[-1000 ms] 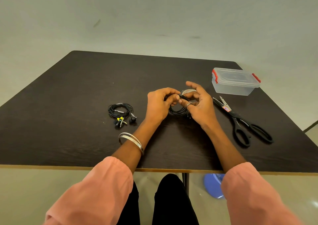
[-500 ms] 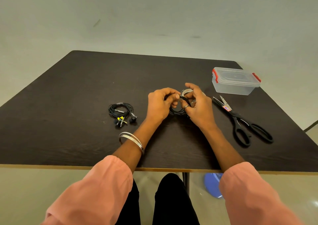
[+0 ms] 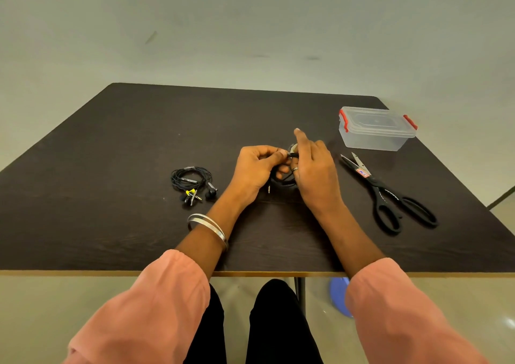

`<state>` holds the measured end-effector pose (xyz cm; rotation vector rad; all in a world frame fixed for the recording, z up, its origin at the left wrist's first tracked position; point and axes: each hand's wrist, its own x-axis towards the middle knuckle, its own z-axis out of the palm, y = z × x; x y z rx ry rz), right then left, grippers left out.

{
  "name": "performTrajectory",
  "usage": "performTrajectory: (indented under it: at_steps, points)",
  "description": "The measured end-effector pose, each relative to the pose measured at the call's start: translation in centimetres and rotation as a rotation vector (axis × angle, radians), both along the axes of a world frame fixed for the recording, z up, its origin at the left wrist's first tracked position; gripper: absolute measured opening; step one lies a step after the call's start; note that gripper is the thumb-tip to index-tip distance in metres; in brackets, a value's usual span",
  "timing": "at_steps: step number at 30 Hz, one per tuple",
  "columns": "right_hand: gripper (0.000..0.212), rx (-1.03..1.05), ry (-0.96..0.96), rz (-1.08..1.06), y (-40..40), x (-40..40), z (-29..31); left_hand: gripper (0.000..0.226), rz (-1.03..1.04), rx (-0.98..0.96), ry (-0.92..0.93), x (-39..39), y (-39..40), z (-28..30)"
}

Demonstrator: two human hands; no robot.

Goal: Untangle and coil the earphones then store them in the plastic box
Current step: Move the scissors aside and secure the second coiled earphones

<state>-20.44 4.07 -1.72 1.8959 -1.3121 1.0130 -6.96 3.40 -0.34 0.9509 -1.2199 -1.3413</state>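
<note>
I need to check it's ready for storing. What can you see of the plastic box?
The plastic box is clear, rectangular and shallow, its lid on, with a red clip at each short end. It stands flat at the far right of the dark table, beyond the scissors. Nothing touches it; no contents show.

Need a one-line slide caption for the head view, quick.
Both hands, left hand and right hand, work a black earphone coil over the table; plastic box closed.

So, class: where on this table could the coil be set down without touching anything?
Bare table lies left of and behind the coiled earphones, and along the near edge. Crowded: between the right hand, scissors and plastic box, and around the left hand.
</note>
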Motion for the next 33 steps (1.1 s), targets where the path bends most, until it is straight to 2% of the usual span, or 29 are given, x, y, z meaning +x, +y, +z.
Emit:
performTrajectory:
  at_steps: [3,7,11,15,19,21,23,26,29,33]
  points:
    - [0.053,0.058,-0.092,-0.020,0.2,0.2,0.1,0.013,0.039,-0.050,-0.020,0.0,-0.1,0.0]
    - [0.065,0.454,-0.316,0.092,0.5,0.0,0.7,0.010,0.067,-0.073,-0.035,0.0,-0.1,-0.2]
    - [0.075,0.553,-0.576,0.255,0.6,-0.3,1.0,0.009,0.112,-0.089,-0.054,0.0,-0.4,-0.5]
    - [0.095,0.703,-0.885,0.393,0.8,-0.6,1.7,0.010,0.129,-0.107,-0.040,0.1,-0.6,-0.4]
    - [0.086,0.836,-1.269,0.564,0.9,-0.5,2.2,0.015,0.110,-0.146,-0.052,0.2,-0.5,-0.3]
    - [0.077,0.847,-1.432,0.653,0.7,-0.7,2.2,0.028,0.096,-0.159,-0.035,0.3,-0.4,-0.3]
    - [0.071,0.832,-1.461,0.672,0.4,-0.8,2.1,0.046,0.080,-0.167,-0.010,0.2,-0.3,-0.2]
    - [0.062,0.792,-1.442,0.643,0.3,-1.1,2.1,0.051,0.080,-0.182,-0.047,0.2,-0.3,-0.4]
    - [0.058,0.713,-1.363,0.577,0.3,-1.3,2.3,0.038,0.099,-0.202,-0.142,0.2,-0.4,-0.5]
    - [0.060,0.620,-1.187,0.523,0.3,-1.1,1.9,0.014,0.176,-0.322,-0.352,0.0,-0.4,-0.6]
